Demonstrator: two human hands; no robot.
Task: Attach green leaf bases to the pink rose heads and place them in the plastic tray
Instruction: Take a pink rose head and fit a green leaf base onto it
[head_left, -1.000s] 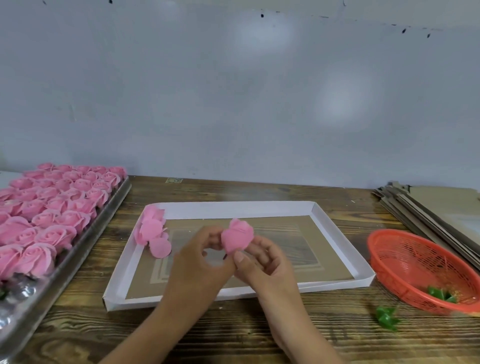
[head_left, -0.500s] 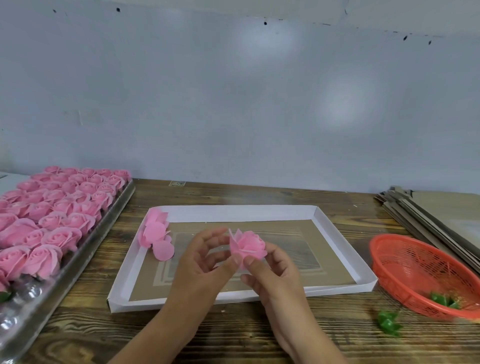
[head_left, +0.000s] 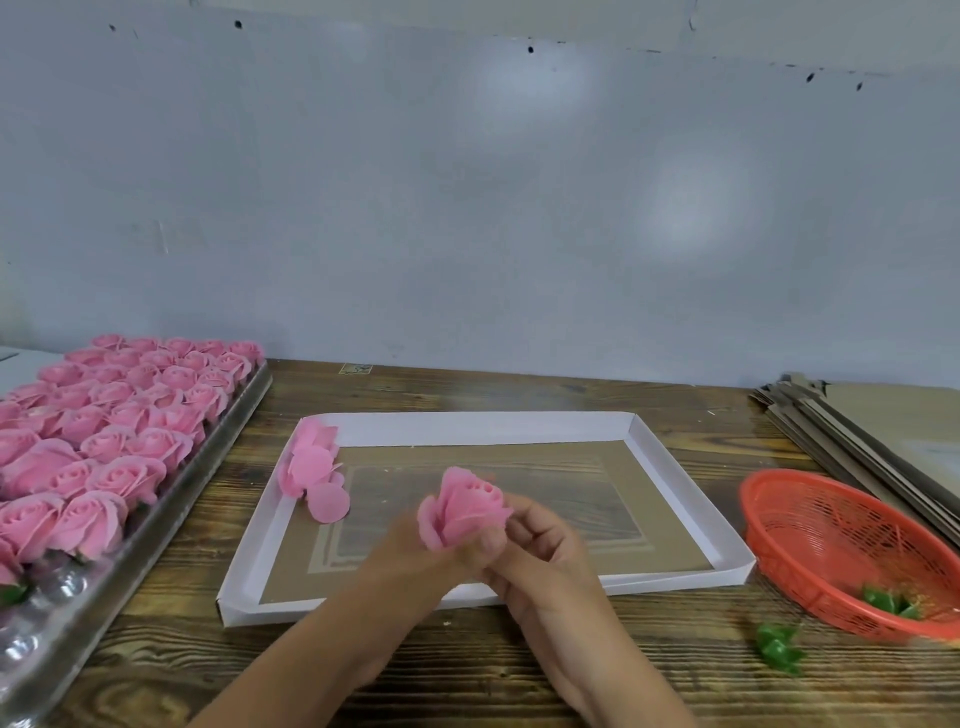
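A pink rose head (head_left: 467, 506) is held above the near part of the white cardboard box lid (head_left: 467, 427). My left hand (head_left: 415, 556) and my right hand (head_left: 545, 551) both grip it from below, fingers curled at its base. The base of the rose is hidden by the fingers. On the left, the clear plastic tray (head_left: 67, 597) holds several finished pink roses (head_left: 124, 415) in rows. A green leaf base (head_left: 776, 647) lies on the table at the right. More green leaf bases (head_left: 885, 600) sit in the red basket (head_left: 831, 535).
Loose pink petals (head_left: 311, 467) lie in the box lid's far left corner. A stack of flat cardboard sheets (head_left: 872, 421) sits at the far right. A grey wall (head_left: 467, 208) stands behind the wooden table (head_left: 467, 670).
The rose has tilted so that its bloom faces up and away. Both hands have closed in tighter under its base.
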